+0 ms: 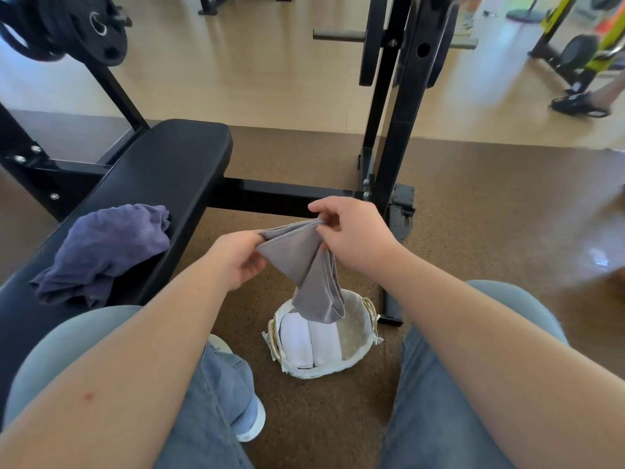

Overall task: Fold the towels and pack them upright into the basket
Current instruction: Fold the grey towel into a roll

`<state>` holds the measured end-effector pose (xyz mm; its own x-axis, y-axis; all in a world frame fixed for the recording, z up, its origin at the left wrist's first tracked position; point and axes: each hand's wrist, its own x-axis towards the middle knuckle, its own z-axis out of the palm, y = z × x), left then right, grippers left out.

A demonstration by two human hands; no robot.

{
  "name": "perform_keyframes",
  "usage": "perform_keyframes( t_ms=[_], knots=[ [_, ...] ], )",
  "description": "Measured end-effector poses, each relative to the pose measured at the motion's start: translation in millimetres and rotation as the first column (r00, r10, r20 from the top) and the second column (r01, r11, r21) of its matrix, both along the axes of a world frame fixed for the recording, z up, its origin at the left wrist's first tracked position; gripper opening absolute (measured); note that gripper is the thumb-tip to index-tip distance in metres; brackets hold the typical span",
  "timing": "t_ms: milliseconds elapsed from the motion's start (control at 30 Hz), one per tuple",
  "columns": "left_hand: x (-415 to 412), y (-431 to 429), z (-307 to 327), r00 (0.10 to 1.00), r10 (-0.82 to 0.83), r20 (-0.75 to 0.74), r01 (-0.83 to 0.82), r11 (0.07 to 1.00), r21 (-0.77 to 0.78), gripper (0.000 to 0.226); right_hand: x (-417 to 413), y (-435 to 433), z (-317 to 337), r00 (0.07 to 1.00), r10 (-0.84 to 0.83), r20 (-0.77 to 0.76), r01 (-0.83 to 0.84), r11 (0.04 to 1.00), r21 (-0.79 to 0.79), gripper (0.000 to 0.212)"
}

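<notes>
Fingers (324, 204) of the right hand (355, 236) pinch the far top corner of the grey towel (299, 260), thumb and fingertips pressed together on the bunched edge. The left hand (236, 260) grips the near corner, its thumb on top and its fingers curled underneath. The top edge of the towel is stretched between the two hands, and the rest hangs down in loose folds. Its lower end dangles just above the basket (355, 328), and whether it touches anything inside cannot be told.

The basket stands on the floor between the person's knees. Two white towels (296, 340) stand upright side by side in its left half; the right half shows bare lining.

A crumpled purple towel (105, 248) lies on the black bench (162, 170) to the left, well apart from both hands.
</notes>
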<state>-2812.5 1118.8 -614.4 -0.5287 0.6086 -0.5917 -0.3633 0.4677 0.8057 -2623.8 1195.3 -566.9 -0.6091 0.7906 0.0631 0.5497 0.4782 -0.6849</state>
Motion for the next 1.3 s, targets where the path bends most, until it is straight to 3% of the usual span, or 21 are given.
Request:
perform_keyframes(
  t_ms=[100, 133, 233, 367, 500, 633, 767, 833, 933, 1033, 1100, 1233, 1300],
  knots=[
    [-5, 4, 2, 0.953, 0.009, -0.304, -0.014, 1.0, -0.017, 0.021, 3, 5, -5, 0.96, 0.048, 0.277, -0.063, 0.997, 0.045, 0.035],
    [-4, 5, 5, 0.917, -0.021, -0.398, 0.021, 1.0, -0.003, 0.021, 3, 6, -5, 0.951, 0.035, 0.308, -0.057, 0.996, 0.063, 0.033],
    [-4, 3, 18, 0.856, -0.092, -0.509, 0.135, 0.99, 0.048, 0.024, 5, 12, -1, 0.979, -0.067, 0.195, 0.042, 0.99, 0.132, 0.032],
    [-4, -4, 29, 0.786, -0.21, -0.581, 0.258, 0.966, -0.001, 0.027, 9, 15, -3, 0.949, 0.008, 0.314, -0.016, 1.0, 0.023, 0.029],
    [-3, -2, 26, 0.852, -0.221, -0.475, 0.239, 0.971, -0.024, 0.024, 7, 17, -3, 0.984, -0.093, 0.151, 0.087, 0.995, 0.042, 0.029],
    [-9, 0, 28, 0.892, -0.327, -0.313, 0.349, 0.937, 0.015, 0.032, 5, 18, -5, 0.978, -0.158, 0.135, 0.178, 0.973, -0.147, 0.021],
    [-8, -8, 33, 0.699, -0.593, -0.399, 0.607, 0.787, -0.107, 0.03, 2, 17, 1, 0.972, -0.223, 0.068, 0.232, 0.894, -0.382, 0.02],
    [-6, -10, 32, 0.735, -0.544, -0.406, 0.556, 0.825, -0.099, 0.026, 3, 19, 3, 0.962, -0.271, 0.036, 0.254, 0.837, -0.484, 0.019],
    [0, -11, 31, 0.854, -0.457, -0.25, 0.468, 0.884, -0.02, 0.031, 8, 23, 3, 0.948, -0.318, -0.01, 0.261, 0.794, -0.549, 0.027],
    [5, -11, 30, 0.885, -0.414, -0.213, 0.425, 0.905, 0.007, 0.031, 13, 28, 0, 0.966, -0.26, -0.014, 0.207, 0.799, -0.565, 0.066],
    [5, -10, 27, 0.901, -0.381, -0.206, 0.392, 0.92, 0.016, 0.033, 14, 27, -1, 0.973, -0.232, -0.004, 0.191, 0.812, -0.552, 0.079],
    [1, -8, 25, 0.958, -0.278, -0.077, 0.284, 0.955, 0.09, 0.049, 15, 22, -3, 0.957, -0.29, -0.031, 0.225, 0.801, -0.555, 0.057],
    [3, -8, 27, 0.969, -0.236, -0.068, 0.243, 0.961, 0.13, 0.037, 15, 23, -4, 0.949, -0.314, -0.031, 0.258, 0.828, -0.498, 0.035]
  ],
)
